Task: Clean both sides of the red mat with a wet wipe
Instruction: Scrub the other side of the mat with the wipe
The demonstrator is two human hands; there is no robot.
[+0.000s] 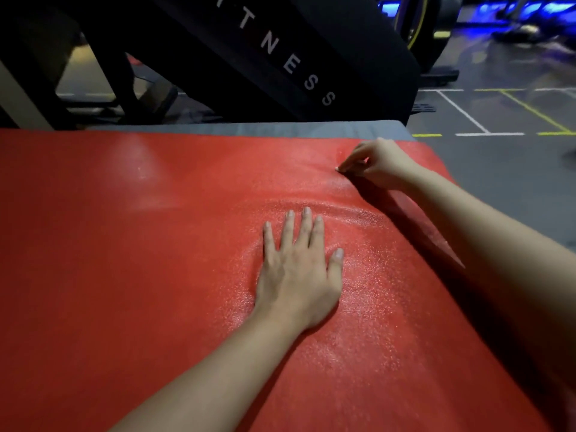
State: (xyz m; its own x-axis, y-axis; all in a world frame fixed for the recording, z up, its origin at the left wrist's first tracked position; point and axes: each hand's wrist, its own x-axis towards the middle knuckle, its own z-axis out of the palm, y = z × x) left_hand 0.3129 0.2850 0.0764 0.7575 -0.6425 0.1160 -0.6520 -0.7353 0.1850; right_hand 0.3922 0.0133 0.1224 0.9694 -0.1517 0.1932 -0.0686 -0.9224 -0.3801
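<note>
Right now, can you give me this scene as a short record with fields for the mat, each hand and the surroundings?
mat: red mat lies flat on a grey pad; it looks glossy around the hands
left hand: flat on the mat, fingers straight and spread
right hand: at the mat's far right edge, fingers curled, tips at the surface; what they hold is unclear
wipe: not clearly visible
behind: black machine with white letters
floor: grey, with white and yellow lines

A single head-worn wide-angle view looks forward and down, close over the red mat, with gym floor at far right.
</note>
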